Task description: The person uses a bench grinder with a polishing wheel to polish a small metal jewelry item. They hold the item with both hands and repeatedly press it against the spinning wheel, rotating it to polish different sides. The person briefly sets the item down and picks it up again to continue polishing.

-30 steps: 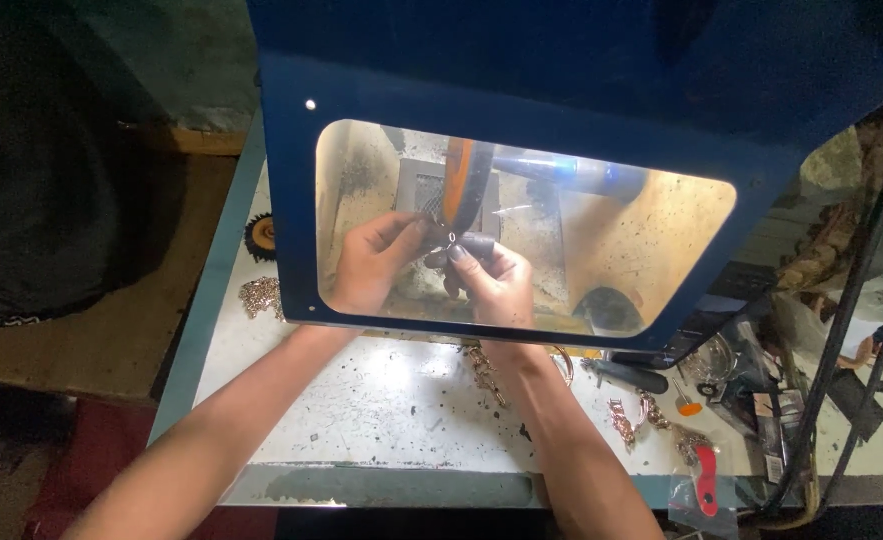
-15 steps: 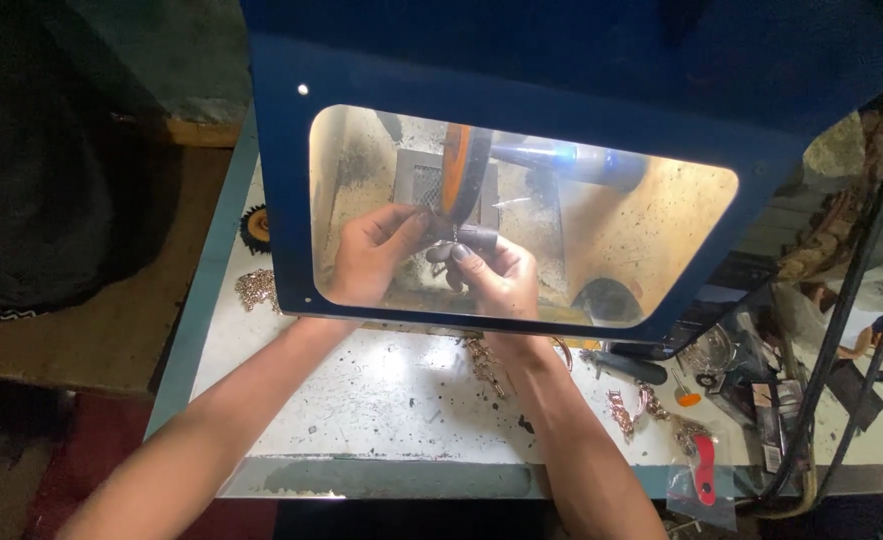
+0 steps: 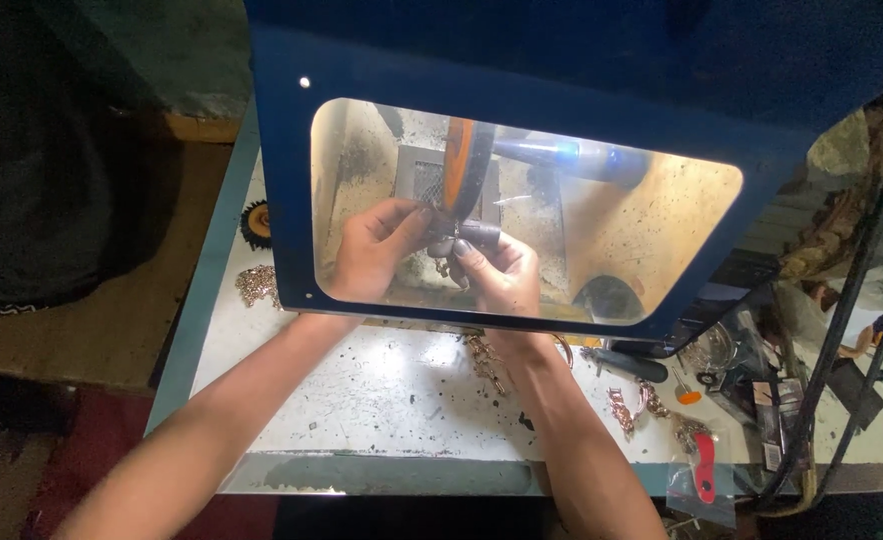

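piece: small dark metal bit (image 3: 454, 240), pinched between fingertips of left hand (image 3: 372, 252) and right hand (image 3: 502, 275)
pose: pressed up against orange wheel (image 3: 459, 165) just above both hands

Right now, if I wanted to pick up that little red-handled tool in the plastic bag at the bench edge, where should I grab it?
Best to pinch the red handle, probably from above through the clear bag. The red-handled tool stands nearly upright in the picture at the near right edge of the white bench, and the handle looks like its thickest, plainest part. Both hands are busy at the orange wheel.
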